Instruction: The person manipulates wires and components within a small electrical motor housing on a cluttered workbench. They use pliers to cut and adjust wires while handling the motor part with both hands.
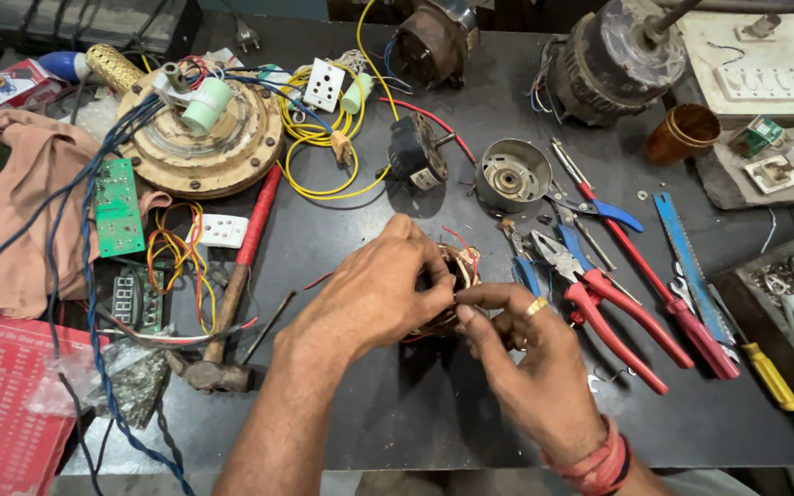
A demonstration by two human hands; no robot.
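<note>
My left hand wraps over a small motor stator with copper-brown windings at the middle of the dark workbench. My right hand, with a gold ring and red thread at the wrist, pinches the stator's front edge with thumb and forefinger. Thin red wires come off the winding. Most of the stator is hidden under both hands.
Red-handled pliers, blue-handled pliers, a saw blade and screwdrivers lie right of my hands. A hammer lies to the left. A round motor housing, a small motor, a fan base with wires and a green circuit board sit behind.
</note>
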